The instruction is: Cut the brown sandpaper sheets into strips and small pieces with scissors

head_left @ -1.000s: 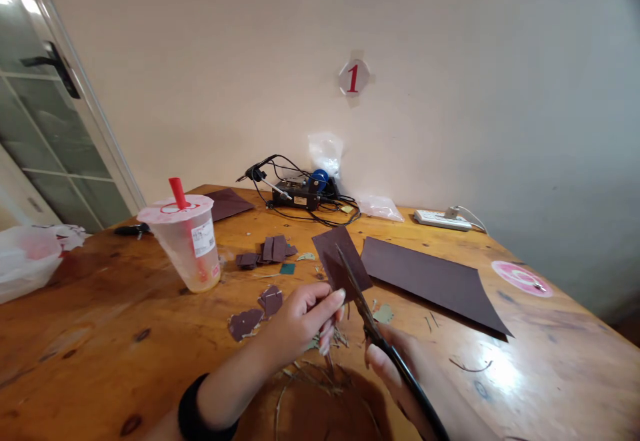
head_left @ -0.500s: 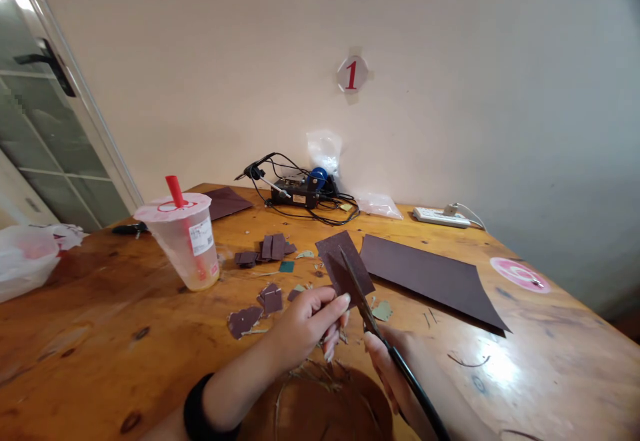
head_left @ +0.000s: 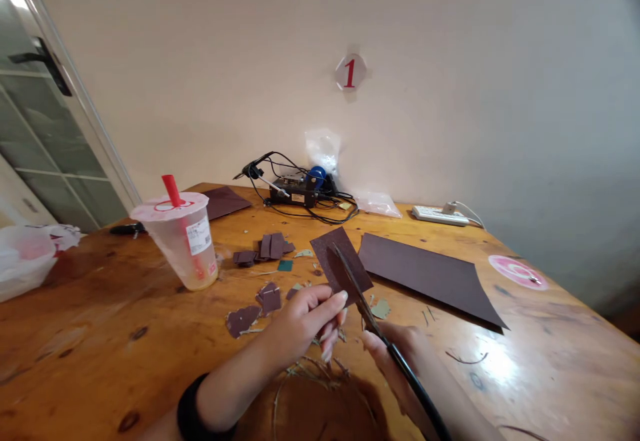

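Observation:
My left hand pinches the lower edge of a small dark brown sheet, which looks like sandpaper, and holds it above the table. In my right hand is a pair of scissors with black handles. Its blades lie across the sheet, pointing up and left; whether they are cutting I cannot tell. Behind the hands lie a stack of small cut brown pieces and more torn pieces. A larger brown sheet rests flat to the right.
A plastic cup with a red straw stands at left. Toward the back sit a black soldering station with cables and a white power strip. A green square and thin trimmings lie on the wooden table.
The small sheet and scissors have shifted slightly left and up, and the blades look a little more apart. Both hands keep their hold; the whole view has drifted slightly.

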Motion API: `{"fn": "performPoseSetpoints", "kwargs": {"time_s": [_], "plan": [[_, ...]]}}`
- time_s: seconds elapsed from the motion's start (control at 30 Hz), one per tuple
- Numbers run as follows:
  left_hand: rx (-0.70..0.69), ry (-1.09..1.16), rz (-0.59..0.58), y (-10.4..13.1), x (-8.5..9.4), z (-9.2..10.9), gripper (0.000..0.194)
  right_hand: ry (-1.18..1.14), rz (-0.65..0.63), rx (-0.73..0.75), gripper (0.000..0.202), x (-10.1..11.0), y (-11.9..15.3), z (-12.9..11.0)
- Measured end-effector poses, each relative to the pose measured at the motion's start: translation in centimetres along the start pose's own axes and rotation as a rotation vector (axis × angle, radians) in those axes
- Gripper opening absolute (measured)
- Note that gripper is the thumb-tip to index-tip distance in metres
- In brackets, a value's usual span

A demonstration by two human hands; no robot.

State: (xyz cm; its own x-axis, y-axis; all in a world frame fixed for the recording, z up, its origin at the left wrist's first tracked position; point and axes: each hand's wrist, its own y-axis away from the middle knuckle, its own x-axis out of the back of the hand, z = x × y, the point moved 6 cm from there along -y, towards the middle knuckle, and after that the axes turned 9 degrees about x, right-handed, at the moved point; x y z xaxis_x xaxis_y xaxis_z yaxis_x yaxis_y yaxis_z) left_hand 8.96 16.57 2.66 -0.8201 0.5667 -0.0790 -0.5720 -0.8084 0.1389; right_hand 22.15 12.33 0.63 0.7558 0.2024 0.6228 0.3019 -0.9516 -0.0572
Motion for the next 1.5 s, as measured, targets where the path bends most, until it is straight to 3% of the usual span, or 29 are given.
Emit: {"fn": "performPoseSetpoints", "kwargs": {"time_s": [0.23, 0.43, 0.73, 1.2, 1.5], "plan": [[0.01, 0.035, -0.009, 0.2, 0.1, 0.1, 0.049, 0.071, 0.017, 0.016, 0.053, 0.4, -0.1, -0.1], [0.046, -0.024, -0.065, 0.1, -0.2, -0.4, 0.052, -0.107, 0.006, 0.041, 0.053, 0.4, 0.0, -0.7], [0.069, -0.021, -0.094, 0.0, -0.8, -0.8, 0.052, 0.063, 0.033, -0.021, 0.072, 0.0, -0.3, 0.9], [0.072, 0.002, -0.09, -0.1, -0.8, -1.0, 0.053, 0.107, -0.006, -0.054, 0.067, -0.2, -0.2, 0.6], [0.072, -0.03, -0.046, 0.0, -0.7, -1.0, 0.05, 0.008, 0.014, 0.053, 0.068, -0.1, 0.0, -0.4]]}}
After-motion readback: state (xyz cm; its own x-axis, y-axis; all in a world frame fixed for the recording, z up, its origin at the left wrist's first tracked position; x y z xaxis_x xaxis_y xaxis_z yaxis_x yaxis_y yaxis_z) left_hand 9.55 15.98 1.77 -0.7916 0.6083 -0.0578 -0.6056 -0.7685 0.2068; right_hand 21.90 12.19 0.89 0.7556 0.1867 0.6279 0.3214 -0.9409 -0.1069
